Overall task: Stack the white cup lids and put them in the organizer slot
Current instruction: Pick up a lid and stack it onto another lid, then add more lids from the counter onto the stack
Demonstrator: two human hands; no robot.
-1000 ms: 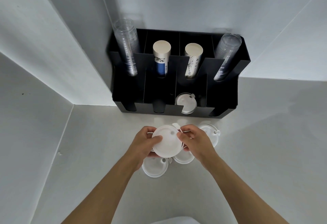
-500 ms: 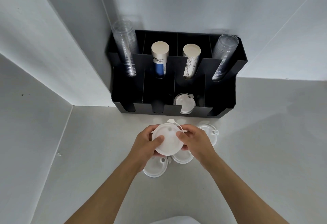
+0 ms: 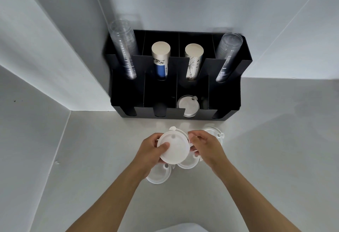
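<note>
White cup lid [image 3: 173,148] — round, matte, flat face tilted up toward the camera, its small tab pointing away toward the black organizer [image 3: 231,92] — held above the counter [image 3: 275,158] between both hands. Left hand [image 3: 150,152] fingers curl around its left rim; right hand [image 3: 205,146] fingertips pinch the right rim. Loose lids [image 3: 158,175] lie beneath; one lid [image 3: 188,106] sits in a front slot

Left hand [image 3: 149,152]: bare forearm entering from lower left, thumb laid across the top, fingers curled beneath, grip closed. Right hand [image 3: 205,147]: bare forearm entering from lower right, fingertips pinched inward toward the left hand, grip closed.
</note>
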